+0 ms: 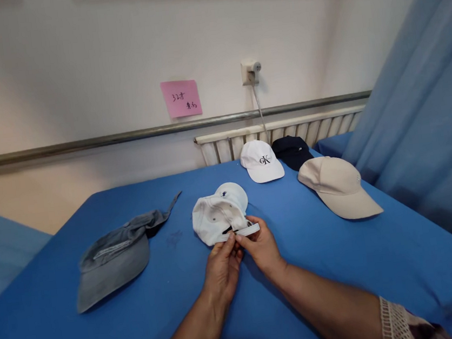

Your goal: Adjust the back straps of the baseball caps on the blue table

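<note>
A white baseball cap [210, 215] with a small dark emblem lies in the middle of the blue-covered table, its brim pointing away from me and its back strap towards me. My left hand [224, 267] pinches the near edge of the cap at the strap. Close beside it, my right hand [262, 247] grips the white back strap [247, 230] between thumb and fingers, near a small buckle. The two thumbs almost meet. My fingers partly hide the strap's fastening.
A grey cap [116, 261] lies to the left, its strap stretched out. At the back right are a white cap with black letters [261, 161], a dark navy cap [292, 151] and a beige cap [336, 184]. A blue curtain [419, 115] hangs on the right.
</note>
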